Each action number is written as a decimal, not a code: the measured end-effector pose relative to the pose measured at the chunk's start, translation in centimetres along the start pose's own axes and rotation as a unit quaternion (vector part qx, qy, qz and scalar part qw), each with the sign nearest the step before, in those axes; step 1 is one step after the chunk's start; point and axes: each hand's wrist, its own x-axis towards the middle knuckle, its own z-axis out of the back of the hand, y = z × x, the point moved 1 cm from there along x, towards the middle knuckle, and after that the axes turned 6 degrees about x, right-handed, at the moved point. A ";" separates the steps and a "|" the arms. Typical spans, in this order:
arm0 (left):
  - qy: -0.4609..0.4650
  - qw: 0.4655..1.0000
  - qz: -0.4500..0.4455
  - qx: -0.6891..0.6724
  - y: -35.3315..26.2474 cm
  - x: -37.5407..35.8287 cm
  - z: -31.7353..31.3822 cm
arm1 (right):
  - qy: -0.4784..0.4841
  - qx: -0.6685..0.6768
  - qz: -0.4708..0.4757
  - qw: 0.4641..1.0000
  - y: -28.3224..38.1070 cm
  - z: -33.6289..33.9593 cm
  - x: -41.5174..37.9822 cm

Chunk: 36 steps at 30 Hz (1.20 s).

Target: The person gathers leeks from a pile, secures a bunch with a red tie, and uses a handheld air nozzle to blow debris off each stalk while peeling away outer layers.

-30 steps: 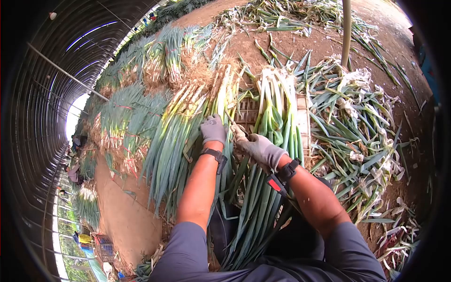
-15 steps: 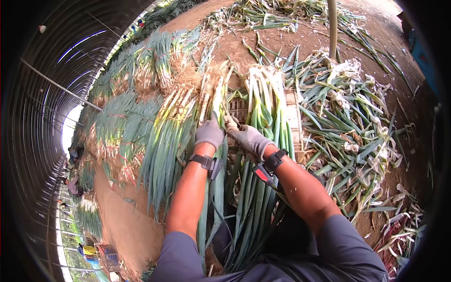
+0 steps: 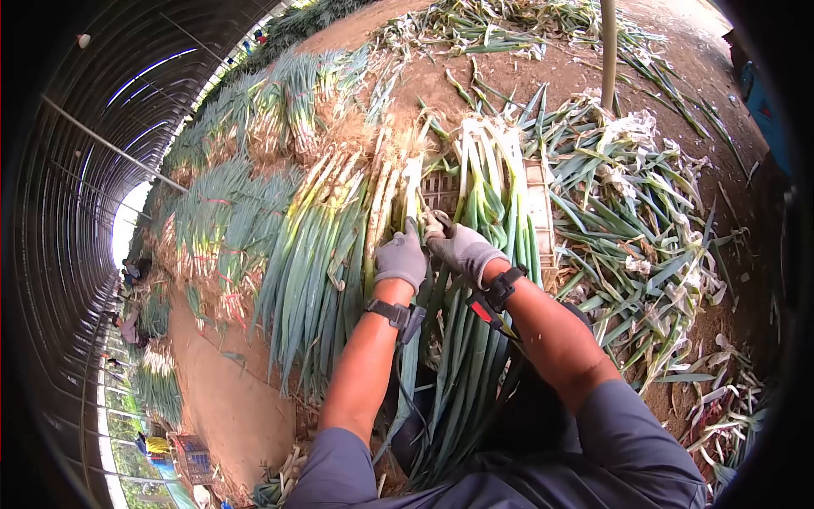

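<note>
My left hand, in a grey glove, is closed around a long green onion whose pale end points away from me. Close beside it on the right, my gloved right hand has its fingers pinched together near the same stalk; what lies between them is too small to make out. Peeled green onions with white ends lie on a crate just beyond my right hand. Unpeeled green onions with brownish roots lie side by side to the left.
Tied bundles of onions cover the ground at left. Stripped leaves are heaped at right, near an upright pole. A blue crate stands at lower left. People are at the far left edge.
Both my hands have shifted slightly right in the view, and the onions and crate appear shifted right too. My hands remain close together at the stalk.
</note>
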 end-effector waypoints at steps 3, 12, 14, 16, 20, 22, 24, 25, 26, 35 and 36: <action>0.004 1.000 -0.013 0.021 0.1 0.4 -0.6 | 0.008 0.002 -0.008 1.000 0.7 0.0 -0.9; 0.024 0.998 -0.017 0.063 -1.5 -1.5 0.3 | 0.040 -0.001 -0.046 0.998 3.6 2.4 -3.0; 0.026 0.998 -0.022 0.058 -1.3 -1.3 0.2 | 0.044 -0.002 -0.030 0.999 3.0 1.3 -2.5; 0.017 0.998 -0.016 0.052 -1.5 -1.2 -0.2 | 0.042 -0.004 -0.038 0.998 2.6 1.3 -2.8; 0.001 0.999 -0.002 0.052 -2.1 -1.2 -0.5 | 0.039 -0.019 -0.082 0.996 1.7 1.6 -2.0; 0.004 0.999 -0.003 0.049 -2.0 -1.5 -0.6 | 0.042 -0.019 -0.105 0.993 1.8 2.0 -1.4; 0.007 0.999 -0.010 0.047 -1.8 -1.7 -1.0 | 0.056 0.017 -0.112 0.992 2.8 2.8 -2.1; 0.009 0.999 -0.020 0.024 -1.6 -1.9 -1.2 | 0.043 0.004 -0.095 0.995 3.1 2.9 -2.2; 0.013 0.999 -0.030 0.001 -1.4 -2.4 -1.3 | 0.032 -0.009 -0.078 0.996 3.2 3.0 -2.3; 0.056 0.996 -0.010 -0.065 0.0 -5.5 -2.2 | 0.078 -0.012 -0.073 0.994 3.2 2.7 -2.2; 0.059 0.997 -0.009 -0.047 -0.1 -5.2 -2.4 | 0.076 -0.041 -0.050 0.995 2.7 2.3 -1.8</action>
